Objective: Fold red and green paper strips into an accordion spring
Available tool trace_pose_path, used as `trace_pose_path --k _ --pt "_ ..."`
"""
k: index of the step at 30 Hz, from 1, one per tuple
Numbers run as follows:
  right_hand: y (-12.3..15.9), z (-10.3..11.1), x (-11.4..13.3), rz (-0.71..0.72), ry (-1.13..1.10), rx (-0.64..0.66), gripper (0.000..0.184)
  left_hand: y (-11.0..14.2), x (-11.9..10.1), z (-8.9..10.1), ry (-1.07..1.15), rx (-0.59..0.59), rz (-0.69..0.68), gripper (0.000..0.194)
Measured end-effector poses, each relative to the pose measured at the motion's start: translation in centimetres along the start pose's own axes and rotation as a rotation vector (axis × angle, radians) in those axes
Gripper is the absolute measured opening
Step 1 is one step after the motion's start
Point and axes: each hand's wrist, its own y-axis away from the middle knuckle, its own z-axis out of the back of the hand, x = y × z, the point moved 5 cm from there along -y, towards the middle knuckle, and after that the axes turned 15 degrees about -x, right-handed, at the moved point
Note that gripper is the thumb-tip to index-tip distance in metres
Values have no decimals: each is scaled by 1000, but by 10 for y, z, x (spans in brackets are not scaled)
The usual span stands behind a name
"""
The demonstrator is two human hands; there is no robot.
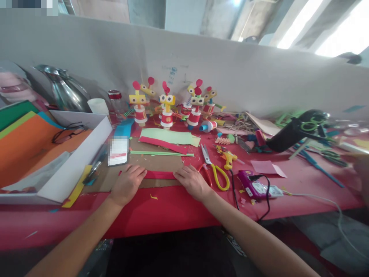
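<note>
A red paper strip (160,175) lies lengthwise on a brown cardboard sheet (150,159). At its left end, my left hand (128,182) has its fingers curled together and pressed on the paper. My right hand (192,181) holds the other end the same way, thumb and fingers close together. The fingertips cover both ends of the strip. Just beyond it lie a thin green paper strip (161,153), another red strip (165,144) and a pale green paper piece (170,136). Yellow-handled scissors (215,169) lie beside my right hand.
Several paper-cup figures (167,111) stand at the back. To the left are a white box (83,161) of coloured paper and a phone (117,152). On the right lie a yellow glue gun (228,158), a purple power strip (253,186) with cables, and a black holder (284,134).
</note>
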Motion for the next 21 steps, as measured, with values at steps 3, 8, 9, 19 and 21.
trace_pose_path --k 3,8,9,19,21 --pt "0 -1 8 -23 74 12 30 5 7 6 -133 11 -14 30" --pt "7 -9 21 -122 229 105 42 15 17 16 -338 34 -21 29" --pt "9 -10 24 -138 242 119 43 17 18 18 -367 35 -17 28" --pt "21 -5 38 -265 257 22 47 3 -7 46 -601 -29 195 27" --pt "20 -4 39 -275 246 10 47 -9 -33 39 -510 -116 207 29"
